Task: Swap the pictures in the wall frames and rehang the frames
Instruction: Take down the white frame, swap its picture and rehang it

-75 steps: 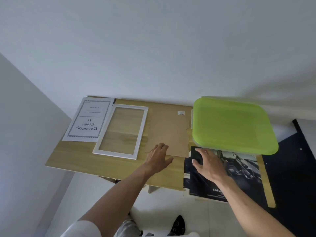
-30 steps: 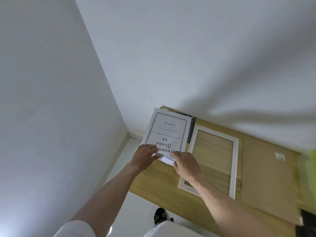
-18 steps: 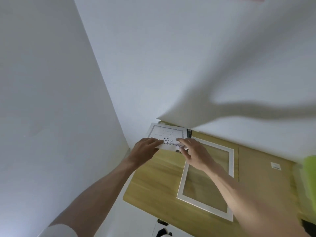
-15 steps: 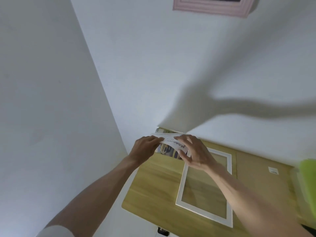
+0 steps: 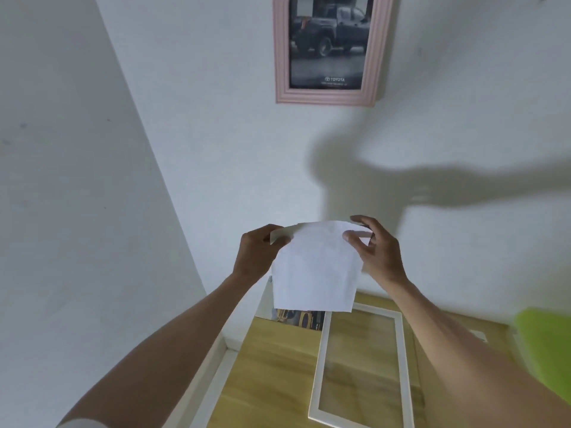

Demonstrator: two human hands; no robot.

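Note:
I hold a white sheet of paper (image 5: 315, 270) up in the air, its blank back toward me. My left hand (image 5: 256, 257) pinches its top left corner and my right hand (image 5: 375, 251) pinches its top right corner. Below it, a white picture frame (image 5: 318, 362) lies flat on the wooden table (image 5: 272, 381), its pane showing the wood through it. A coloured picture (image 5: 296, 318) lies on the table behind the sheet's lower edge, mostly hidden. On the wall above hangs a pink frame (image 5: 326, 98) with a dark pickup truck picture.
A lime green tray (image 5: 547, 344) sits at the right edge. A brown backing board (image 5: 457, 329) lies between the white frame and the tray, partly under my right forearm. The table stands in a corner between two white walls.
Both hands lifted the certificate sheet off the table's far left corner and raised it, printed side turned away. My view tilted upward, bringing the pink wall frame into sight.

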